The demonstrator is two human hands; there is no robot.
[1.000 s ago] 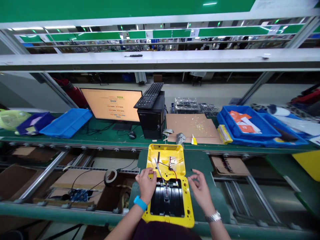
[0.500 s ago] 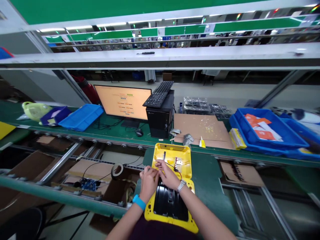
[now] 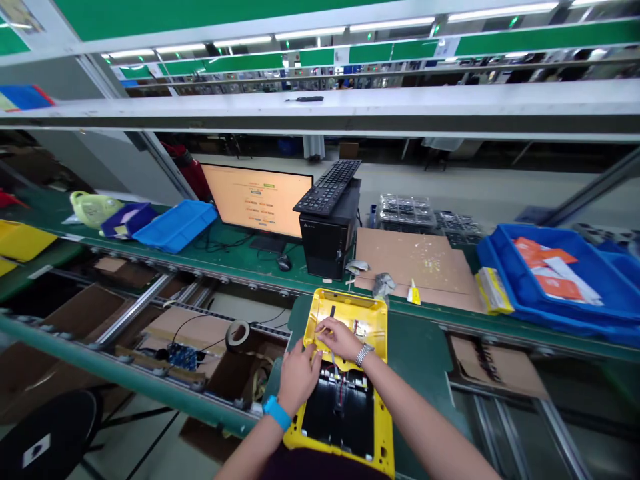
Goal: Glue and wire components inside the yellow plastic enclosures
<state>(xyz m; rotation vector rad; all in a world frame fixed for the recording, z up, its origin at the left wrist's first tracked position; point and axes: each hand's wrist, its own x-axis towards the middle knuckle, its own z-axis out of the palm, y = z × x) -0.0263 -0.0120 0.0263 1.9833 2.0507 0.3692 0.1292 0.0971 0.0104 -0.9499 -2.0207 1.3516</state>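
Over the yellow plastic housing (image 3: 350,308), your right hand (image 3: 340,339) pinches a thin wire (image 3: 323,330) narrowly; your left hand (image 3: 299,377) curls, its hold unclear. Pull gently.

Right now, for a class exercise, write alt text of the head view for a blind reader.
The left hand, in a blue wristband, and the right hand, in a silver watch, work over an open yellow casing with wires inside. Beyond stand a monitor and a black PC.
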